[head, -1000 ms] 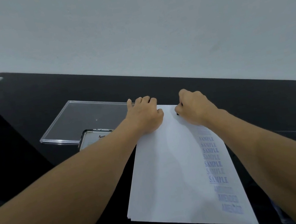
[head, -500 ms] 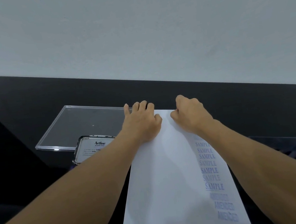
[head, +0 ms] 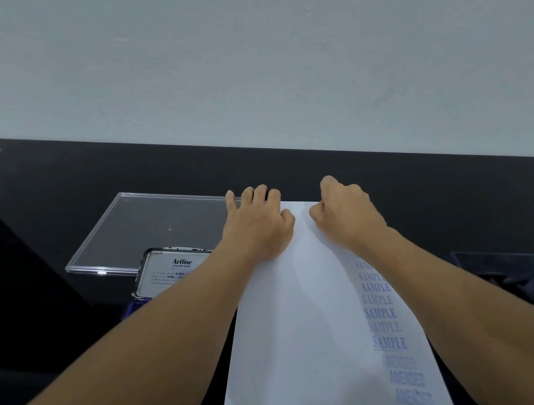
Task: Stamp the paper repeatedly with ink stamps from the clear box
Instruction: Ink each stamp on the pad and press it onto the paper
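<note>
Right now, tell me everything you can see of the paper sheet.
The paper is a white sheet, apparently topping a thin stack, lying flat and slightly skewed on the black table. Down its right side runs a column of blue stamped words: SAMPLE repeated, then AMENDED nearer the person. The rest is blank. The left hand rests on its far left corner; the right hand, fisted, sits at its far edge.
</note>
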`<act>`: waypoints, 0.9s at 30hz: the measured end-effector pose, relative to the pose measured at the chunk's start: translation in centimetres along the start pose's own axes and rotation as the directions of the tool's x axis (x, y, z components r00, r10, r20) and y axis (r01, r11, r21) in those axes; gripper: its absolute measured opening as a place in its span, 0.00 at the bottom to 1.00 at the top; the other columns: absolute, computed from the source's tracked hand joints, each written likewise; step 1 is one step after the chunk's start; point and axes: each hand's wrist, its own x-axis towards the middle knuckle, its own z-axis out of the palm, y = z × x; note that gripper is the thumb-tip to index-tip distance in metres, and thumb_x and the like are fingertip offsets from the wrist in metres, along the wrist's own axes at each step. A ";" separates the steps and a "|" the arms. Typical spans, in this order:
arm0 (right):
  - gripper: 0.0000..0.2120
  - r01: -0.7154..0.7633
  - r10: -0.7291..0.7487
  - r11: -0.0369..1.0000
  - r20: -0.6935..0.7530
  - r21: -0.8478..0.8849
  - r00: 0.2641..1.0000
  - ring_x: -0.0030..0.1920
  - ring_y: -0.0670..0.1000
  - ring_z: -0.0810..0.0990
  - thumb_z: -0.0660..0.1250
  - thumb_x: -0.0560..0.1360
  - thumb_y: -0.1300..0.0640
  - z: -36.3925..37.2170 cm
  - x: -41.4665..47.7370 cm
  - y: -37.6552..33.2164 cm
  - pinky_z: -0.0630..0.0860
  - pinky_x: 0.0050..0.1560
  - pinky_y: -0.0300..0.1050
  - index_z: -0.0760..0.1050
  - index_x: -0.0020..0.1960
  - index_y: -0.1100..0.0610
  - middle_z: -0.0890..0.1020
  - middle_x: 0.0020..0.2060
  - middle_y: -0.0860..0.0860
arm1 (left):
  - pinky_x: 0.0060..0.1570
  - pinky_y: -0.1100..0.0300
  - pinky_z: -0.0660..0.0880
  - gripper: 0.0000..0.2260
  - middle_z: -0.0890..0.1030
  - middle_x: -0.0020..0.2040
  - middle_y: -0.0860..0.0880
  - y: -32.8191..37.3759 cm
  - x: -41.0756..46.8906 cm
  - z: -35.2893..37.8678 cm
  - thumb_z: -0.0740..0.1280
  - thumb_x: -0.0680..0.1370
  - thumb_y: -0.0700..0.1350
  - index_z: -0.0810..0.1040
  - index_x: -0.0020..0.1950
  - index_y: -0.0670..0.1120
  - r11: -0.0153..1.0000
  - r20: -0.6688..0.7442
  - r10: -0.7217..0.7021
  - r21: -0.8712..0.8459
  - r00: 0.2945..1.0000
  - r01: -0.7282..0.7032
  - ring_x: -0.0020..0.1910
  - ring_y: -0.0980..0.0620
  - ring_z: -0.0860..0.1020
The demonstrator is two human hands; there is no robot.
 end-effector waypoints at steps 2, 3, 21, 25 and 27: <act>0.09 -0.006 0.006 1.000 0.000 0.010 1.000 0.32 0.50 0.68 0.59 0.79 0.60 0.0 0.2 0.0 0.68 0.32 0.48 0.62 0.41 0.55 0.73 0.34 0.53 | 0.74 0.35 0.47 0.19 0.67 0.71 0.47 0.0 0.0 0.0 0.51 0.81 0.49 0.66 0.70 0.46 1.000 -0.003 -0.001 0.002 1.000 0.001 0.71 0.46 0.62; 0.09 -0.007 0.007 1.000 -0.003 0.017 1.000 0.32 0.50 0.67 0.59 0.78 0.60 0.0 0.4 0.0 0.68 0.32 0.48 0.62 0.41 0.55 0.72 0.34 0.53 | 0.74 0.35 0.48 0.19 0.67 0.70 0.47 0.0 -0.1 0.0 0.51 0.81 0.49 0.66 0.69 0.46 1.000 -0.007 -0.001 0.002 1.000 0.001 0.71 0.46 0.63; 0.07 0.037 -0.041 0.999 0.156 0.029 0.987 0.34 0.51 0.69 0.59 0.79 0.57 -2.5 0.3 -0.1 0.67 0.33 0.47 0.64 0.43 0.56 0.75 0.39 0.52 | 0.73 0.37 0.52 0.16 0.70 0.65 0.48 0.5 0.2 -2.1 0.53 0.80 0.48 0.68 0.66 0.45 0.998 0.062 -0.020 -0.059 0.998 0.024 0.68 0.45 0.64; 0.07 0.064 -0.065 0.994 0.006 0.088 0.998 0.37 0.53 0.74 0.60 0.80 0.55 -5.5 0.3 -0.2 0.72 0.36 0.49 0.70 0.48 0.60 0.77 0.41 0.55 | 0.68 0.41 0.60 0.16 0.71 0.63 0.48 1.1 -0.2 -3.9 0.53 0.80 0.49 0.69 0.65 0.44 0.999 0.023 -0.005 -0.053 1.000 0.006 0.64 0.46 0.66; 0.08 0.079 -0.077 0.993 -0.030 0.091 0.997 0.36 0.53 0.73 0.60 0.80 0.55 -7.2 0.1 -0.3 0.72 0.36 0.48 0.71 0.49 0.61 0.77 0.41 0.55 | 0.66 0.43 0.62 0.15 0.72 0.62 0.48 1.1 -0.5 -4.8 0.54 0.80 0.49 0.69 0.64 0.44 0.998 0.004 -0.002 -0.058 1.000 0.002 0.63 0.47 0.66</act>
